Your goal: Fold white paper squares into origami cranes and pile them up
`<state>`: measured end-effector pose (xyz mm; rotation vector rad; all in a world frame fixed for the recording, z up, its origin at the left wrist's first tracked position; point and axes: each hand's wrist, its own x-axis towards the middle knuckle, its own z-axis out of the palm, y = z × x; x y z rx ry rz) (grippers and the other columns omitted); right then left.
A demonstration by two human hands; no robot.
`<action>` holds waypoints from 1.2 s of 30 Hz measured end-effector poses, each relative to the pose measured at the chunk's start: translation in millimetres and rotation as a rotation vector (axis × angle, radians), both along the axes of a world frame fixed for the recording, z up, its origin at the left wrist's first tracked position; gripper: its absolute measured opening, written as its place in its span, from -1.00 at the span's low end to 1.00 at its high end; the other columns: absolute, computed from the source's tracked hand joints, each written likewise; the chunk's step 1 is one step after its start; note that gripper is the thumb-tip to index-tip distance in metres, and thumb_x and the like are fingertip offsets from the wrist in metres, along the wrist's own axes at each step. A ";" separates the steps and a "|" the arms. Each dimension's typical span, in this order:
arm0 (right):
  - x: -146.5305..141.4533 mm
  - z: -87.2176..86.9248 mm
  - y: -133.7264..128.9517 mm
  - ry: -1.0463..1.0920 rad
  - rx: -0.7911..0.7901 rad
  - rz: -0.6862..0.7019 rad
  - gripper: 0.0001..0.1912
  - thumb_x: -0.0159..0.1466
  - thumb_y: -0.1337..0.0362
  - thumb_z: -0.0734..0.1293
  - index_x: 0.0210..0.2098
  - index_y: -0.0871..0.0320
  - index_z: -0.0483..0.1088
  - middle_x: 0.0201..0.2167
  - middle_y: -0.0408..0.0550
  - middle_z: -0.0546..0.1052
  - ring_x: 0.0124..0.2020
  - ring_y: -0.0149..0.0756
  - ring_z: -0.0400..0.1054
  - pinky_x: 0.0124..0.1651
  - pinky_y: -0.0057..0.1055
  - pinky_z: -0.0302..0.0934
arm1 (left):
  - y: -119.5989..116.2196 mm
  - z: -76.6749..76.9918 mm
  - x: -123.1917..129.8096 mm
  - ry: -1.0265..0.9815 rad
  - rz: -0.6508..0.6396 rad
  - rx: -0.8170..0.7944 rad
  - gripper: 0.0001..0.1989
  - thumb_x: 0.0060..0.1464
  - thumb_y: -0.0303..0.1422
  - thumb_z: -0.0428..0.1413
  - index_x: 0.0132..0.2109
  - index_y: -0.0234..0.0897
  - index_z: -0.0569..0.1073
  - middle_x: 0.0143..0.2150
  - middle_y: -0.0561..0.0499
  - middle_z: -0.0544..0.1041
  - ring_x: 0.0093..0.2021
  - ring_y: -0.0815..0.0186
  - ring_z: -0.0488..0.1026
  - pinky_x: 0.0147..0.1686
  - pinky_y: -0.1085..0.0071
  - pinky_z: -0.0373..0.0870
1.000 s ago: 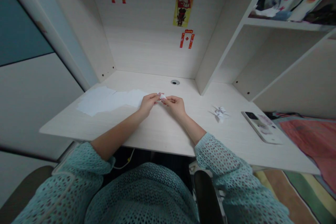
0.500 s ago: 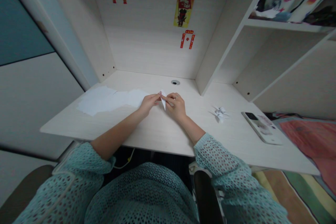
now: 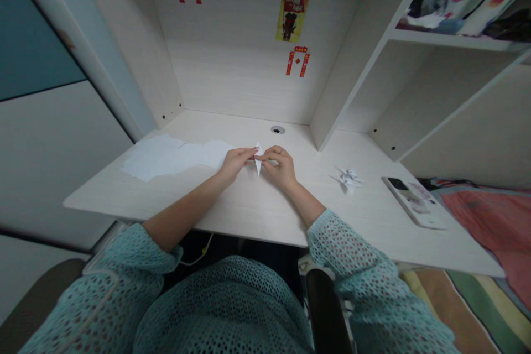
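A small piece of folded white paper is held upright between my two hands above the desk, its narrow point facing down toward me. My left hand pinches its left side, with the thumb and fingertips pressed on the paper. From the other side, my right hand grips the paper between thumb and fingers, and a ring shows on one finger. The fingers cover part of the folds. To the right lies a spiky folded paper piece, apart from both hands.
White paper sheets spread over the desk's left side. A phone lies at the right, near a red cloth. The white desk meets a back panel with a round cable hole and an upright divider.
The folded paper has turned slightly so its lower point hangs straighter. My right fingers have shifted a little on it, while the left hand stays nearly in place.
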<state>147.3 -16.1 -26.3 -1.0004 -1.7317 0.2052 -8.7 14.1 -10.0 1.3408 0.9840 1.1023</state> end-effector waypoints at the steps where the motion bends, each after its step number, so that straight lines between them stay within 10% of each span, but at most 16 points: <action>1: -0.3 0.3 -0.2 -0.001 0.003 0.005 -0.81 0.13 0.38 0.32 -0.33 0.00 0.53 -0.39 -0.10 0.43 -0.26 -0.28 0.31 -0.13 -0.29 0.21 | -0.2 0.0 0.1 0.012 0.008 0.007 -0.62 -0.20 -0.04 0.21 -0.40 -0.31 0.56 -0.35 -0.10 0.55 -0.28 0.25 0.43 -0.28 0.37 0.25; 36: -4.9 4.3 1.5 0.273 -0.205 0.083 -0.87 0.09 0.19 0.38 -0.42 0.10 0.53 -0.40 -0.06 0.54 -0.31 -0.31 0.38 -0.23 -0.38 0.23 | 0.9 -1.3 0.4 0.031 0.049 0.086 -0.69 -0.15 -0.16 0.20 -0.32 -0.30 0.58 -0.30 -0.08 0.58 -0.26 0.26 0.43 -0.30 0.41 0.26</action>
